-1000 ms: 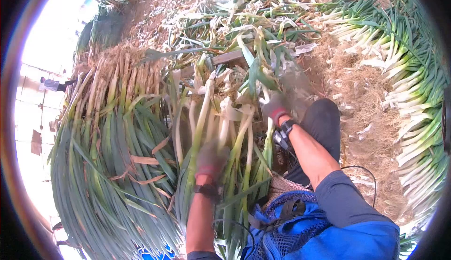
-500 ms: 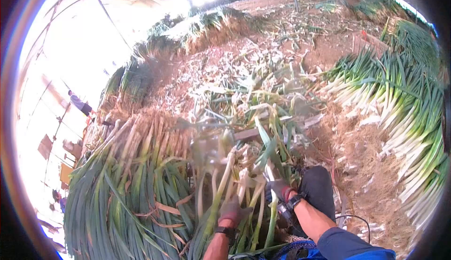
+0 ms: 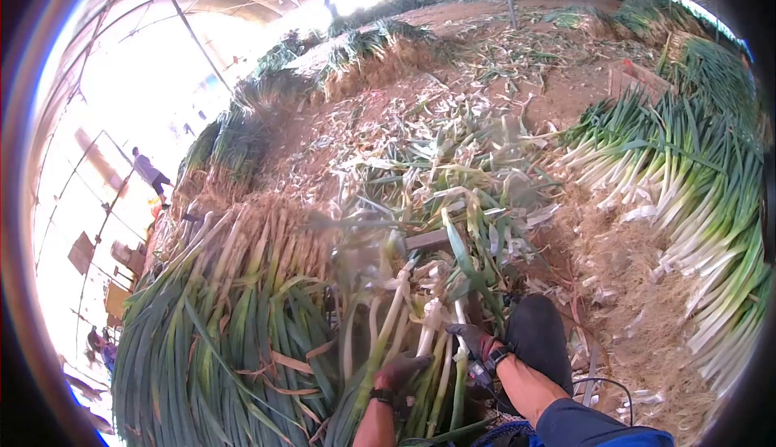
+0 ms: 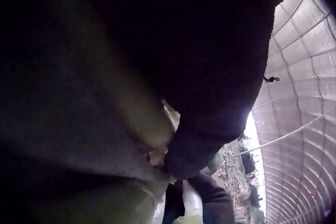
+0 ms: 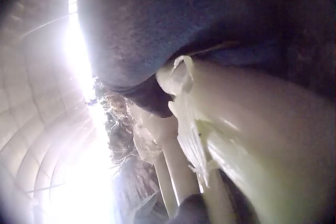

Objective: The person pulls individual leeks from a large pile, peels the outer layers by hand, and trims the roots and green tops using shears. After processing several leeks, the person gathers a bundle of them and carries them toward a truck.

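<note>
My gloved left hand (image 3: 400,372) is low in the head view, its fingers round a pale leek (image 3: 429,330) among several stalks. In the left wrist view the dark glove (image 4: 210,87) curls over a dim stalk (image 4: 149,121); shadow hides much of that grip. To its right, my gloved right hand (image 3: 475,340) pinches another leek (image 3: 460,368). The right wrist view shows the glove's fingers (image 5: 136,35) against a thick pale stalk (image 5: 252,113) with a torn, loose strip of skin (image 5: 189,137).
Untrimmed leeks (image 3: 218,326) with roots lie piled at the left. Cleaner leeks (image 3: 687,172) form a long row at the right, beside heaped root trimmings (image 3: 647,285). Scraps (image 3: 461,148) cover the ground ahead. A person (image 3: 149,172) stands far left.
The head view has tilted up, so the hands sit lower in it and more ground shows. Over the last half second my right hand has shifted slightly left, closer to my left hand.
</note>
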Motion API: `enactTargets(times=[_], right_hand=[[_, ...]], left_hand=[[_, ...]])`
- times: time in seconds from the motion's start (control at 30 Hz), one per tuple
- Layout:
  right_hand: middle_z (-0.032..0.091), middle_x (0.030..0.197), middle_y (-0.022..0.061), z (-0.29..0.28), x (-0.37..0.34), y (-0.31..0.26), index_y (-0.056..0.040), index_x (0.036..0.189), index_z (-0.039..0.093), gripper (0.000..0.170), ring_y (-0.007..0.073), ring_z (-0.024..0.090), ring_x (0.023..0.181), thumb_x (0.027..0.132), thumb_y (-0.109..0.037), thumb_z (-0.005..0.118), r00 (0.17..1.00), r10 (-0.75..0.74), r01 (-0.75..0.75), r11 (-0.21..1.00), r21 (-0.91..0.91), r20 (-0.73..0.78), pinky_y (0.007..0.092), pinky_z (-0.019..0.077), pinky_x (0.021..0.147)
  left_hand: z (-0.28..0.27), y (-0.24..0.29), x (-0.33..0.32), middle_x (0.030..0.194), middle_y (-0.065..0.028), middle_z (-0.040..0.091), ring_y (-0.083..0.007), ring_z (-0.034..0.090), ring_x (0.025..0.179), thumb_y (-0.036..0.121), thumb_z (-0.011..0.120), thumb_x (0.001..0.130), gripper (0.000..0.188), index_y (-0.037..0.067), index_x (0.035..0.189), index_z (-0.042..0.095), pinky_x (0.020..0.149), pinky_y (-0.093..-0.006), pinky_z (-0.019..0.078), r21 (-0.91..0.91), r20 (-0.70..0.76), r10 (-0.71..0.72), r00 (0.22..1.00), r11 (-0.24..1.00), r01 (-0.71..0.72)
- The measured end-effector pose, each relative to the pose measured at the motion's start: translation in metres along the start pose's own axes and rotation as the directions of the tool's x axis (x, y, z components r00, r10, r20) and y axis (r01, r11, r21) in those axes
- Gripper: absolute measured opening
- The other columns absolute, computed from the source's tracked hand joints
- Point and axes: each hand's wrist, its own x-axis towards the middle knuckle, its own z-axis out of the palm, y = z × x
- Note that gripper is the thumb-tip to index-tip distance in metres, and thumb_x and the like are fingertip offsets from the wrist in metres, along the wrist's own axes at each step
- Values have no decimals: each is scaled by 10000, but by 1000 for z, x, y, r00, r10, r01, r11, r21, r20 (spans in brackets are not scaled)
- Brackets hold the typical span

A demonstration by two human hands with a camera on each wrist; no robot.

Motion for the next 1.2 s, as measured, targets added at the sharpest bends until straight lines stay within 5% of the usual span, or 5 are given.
enactTargets(times=[0.53,0.67,0.87,0.93,1.2], right_hand=[[709,956,131,25,-3,2,3,1063,741,399,244,630,811,913,-367,737,997,15,-12,999,45,-80,403,511,784],[704,952,113,54,-64,-59,18,1054,734,393,209,618,805,921,-352,732,981,172,-146,958,247,-88,400,506,801],[723,1071,84,101,-98,-124,11,1217,704,303,185,673,992,1031,-218,634,842,-481,508,859,-60,245,359,529,993],[719,1142,37,139,-151,-188,1,1302,686,359,104,661,1037,1041,-239,631,942,-89,-26,942,335,323,301,527,953],[721,1145,33,173,-145,-140,-16,1237,710,396,127,661,1003,967,-304,744,934,-281,210,932,296,220,305,521,930]], left_hand=[[11,34,-53,1388,-126,629,-243,573,1220,502,797,860,755,56,1438,606,1054,-399,440,-192,134,-77,988,976,102],[3,10,-48,1052,-60,724,-186,638,889,446,796,895,553,-3,1212,730,806,-357,509,-201,1,108,994,974,-105],[-53,16,-107,1116,-85,740,-174,682,912,185,768,937,418,-31,1283,677,787,-333,559,-476,-121,380,917,789,-390],[-75,31,-152,1203,-64,722,-162,694,1033,160,819,869,610,-6,1408,585,943,-293,546,-588,-33,398,917,734,-340],[-55,-9,-169,1175,-63,712,-142,670,976,78,770,907,498,-8,1371,614,846,-295,548,-517,-177,453,874,713,-474]])
